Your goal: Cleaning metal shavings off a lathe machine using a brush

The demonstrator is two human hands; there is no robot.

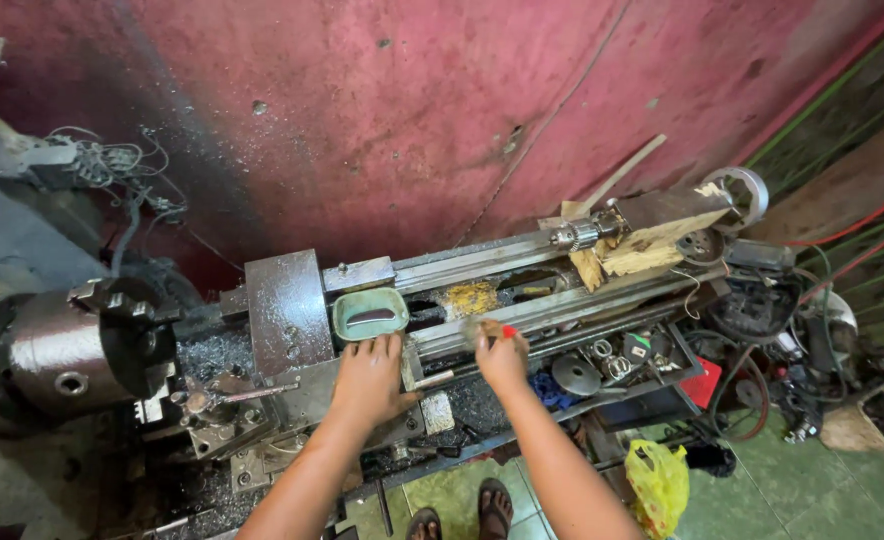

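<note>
I look down on a metal lathe (482, 270) standing against a red wall. My left hand (370, 378) lies flat on the lathe carriage, fingers together, just below a small green tray (370, 313) that holds dark liquid. My right hand (502, 355) is closed on a small brush with a red handle (492, 331), its bristles over the lathe bed rails. The big steel chuck (57, 355) is at the far left. The tailstock with a drill chuck (577, 236) sits at the right, packed with splintered wood blocks (652, 245).
Metal shavings cover the carriage and bed. A tray with discs, rings and a blue rag (612, 370) hangs below the bed at right. Cables, a yellow plastic bag (657, 480) and a basket (877, 420) lie on the green floor. My sandalled feet (462, 515) show at the bottom.
</note>
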